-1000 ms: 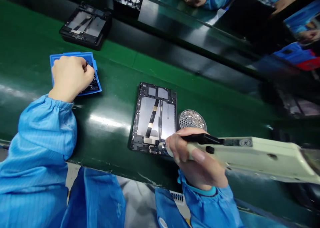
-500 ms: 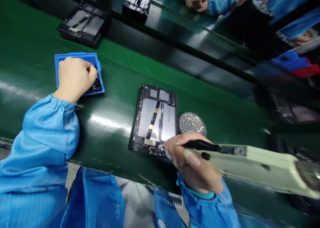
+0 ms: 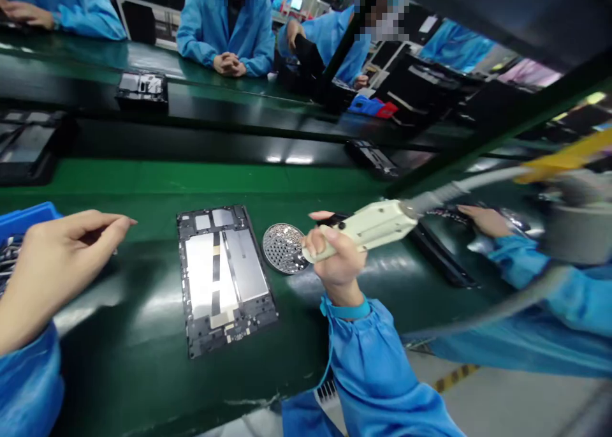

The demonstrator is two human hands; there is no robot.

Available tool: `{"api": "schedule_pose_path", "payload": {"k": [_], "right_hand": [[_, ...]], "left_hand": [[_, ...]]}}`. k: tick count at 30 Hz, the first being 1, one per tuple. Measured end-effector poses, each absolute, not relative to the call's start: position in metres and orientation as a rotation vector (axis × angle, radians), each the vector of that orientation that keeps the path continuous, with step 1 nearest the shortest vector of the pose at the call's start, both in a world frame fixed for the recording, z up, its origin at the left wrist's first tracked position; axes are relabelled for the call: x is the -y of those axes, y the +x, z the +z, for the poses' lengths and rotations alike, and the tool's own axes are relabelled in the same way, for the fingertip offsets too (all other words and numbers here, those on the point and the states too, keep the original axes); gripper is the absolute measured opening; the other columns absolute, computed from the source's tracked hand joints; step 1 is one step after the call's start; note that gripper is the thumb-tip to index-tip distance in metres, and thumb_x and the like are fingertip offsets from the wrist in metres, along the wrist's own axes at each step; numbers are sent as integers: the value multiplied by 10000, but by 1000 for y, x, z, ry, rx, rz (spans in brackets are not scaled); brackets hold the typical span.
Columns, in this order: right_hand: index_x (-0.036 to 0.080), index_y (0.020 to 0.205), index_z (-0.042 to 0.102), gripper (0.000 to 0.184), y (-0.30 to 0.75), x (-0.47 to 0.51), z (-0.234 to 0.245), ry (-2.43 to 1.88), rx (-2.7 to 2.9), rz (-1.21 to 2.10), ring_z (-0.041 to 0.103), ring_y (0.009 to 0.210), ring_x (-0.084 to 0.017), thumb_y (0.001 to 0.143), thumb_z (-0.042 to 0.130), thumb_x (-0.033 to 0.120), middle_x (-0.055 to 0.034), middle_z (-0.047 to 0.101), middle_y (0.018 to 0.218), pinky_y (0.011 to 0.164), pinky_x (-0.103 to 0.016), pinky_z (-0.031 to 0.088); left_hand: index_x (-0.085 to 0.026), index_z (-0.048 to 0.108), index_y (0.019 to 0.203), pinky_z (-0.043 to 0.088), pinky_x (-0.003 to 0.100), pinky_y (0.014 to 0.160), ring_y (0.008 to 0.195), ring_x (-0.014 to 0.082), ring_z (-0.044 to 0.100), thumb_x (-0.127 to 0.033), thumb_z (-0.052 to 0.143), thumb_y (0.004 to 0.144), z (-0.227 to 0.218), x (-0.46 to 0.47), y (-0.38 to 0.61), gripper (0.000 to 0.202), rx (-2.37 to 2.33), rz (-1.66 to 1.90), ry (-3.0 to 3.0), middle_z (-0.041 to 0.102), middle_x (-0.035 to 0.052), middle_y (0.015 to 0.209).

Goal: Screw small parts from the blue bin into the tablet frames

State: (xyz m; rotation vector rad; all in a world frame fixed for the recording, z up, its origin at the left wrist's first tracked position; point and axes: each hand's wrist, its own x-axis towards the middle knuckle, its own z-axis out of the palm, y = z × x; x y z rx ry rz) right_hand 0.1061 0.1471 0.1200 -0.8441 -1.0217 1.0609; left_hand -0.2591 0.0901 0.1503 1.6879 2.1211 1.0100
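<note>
An open tablet chassis with silver plates and a black-and-gold flex strip lies flat on the green belt. My left hand hovers left of it, just right of a blue parts tray. Its fingers reach toward the chassis with thumb and fingertips drawn together, and anything they hold is too small to see. My right hand is wrapped round a cream electric screwdriver. The screwdriver's tip end is at the edge of a round metal screw dish beside the chassis.
A co-worker's hand and blue sleeve work on another dark device at the right. Other people in blue coats sit across the line. More open chassis rest on the far belt. The screwdriver's grey hose runs up to the right.
My left hand has left the blue tray and moved right toward the chassis. My right hand lifted the screwdriver off the chassis's near edge to the screw dish. The camera tilted up.
</note>
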Motion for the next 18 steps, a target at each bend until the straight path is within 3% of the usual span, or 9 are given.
{"api": "schedule_pose_path", "payload": {"k": [3,8,12,18], "right_hand": [[193,841,699,205,100,-151,108,-892,994,1038,391,359,-98,721,721,358,97,434,411,429,-269,389],[199,855,706,243,94,-148,106,-917,998,1060,391,373,-101,717,746,395,105,421,417,433,-279,391],[205,850,705,230,96,-148,106,-950,1003,1076,398,375,-105,720,740,392,105,427,416,437,-289,395],[210,853,693,196,97,-148,104,-955,1012,1083,399,382,-108,737,725,365,97,422,432,432,-295,398]], "left_hand": [[-340,793,795,477,384,693,739,267,666,-600,632,814,155,-107,-230,306,-1924,1044,1788,758,0,843],[-339,859,902,478,363,635,730,259,651,-599,633,801,147,-126,-197,359,-1752,975,1758,733,18,794],[-313,869,898,521,373,698,806,287,704,-625,686,743,136,-128,-197,393,-1762,927,1631,807,32,910],[-256,857,912,456,336,516,513,206,565,-642,725,685,134,-130,-201,466,-1810,907,1403,716,32,663]]}}
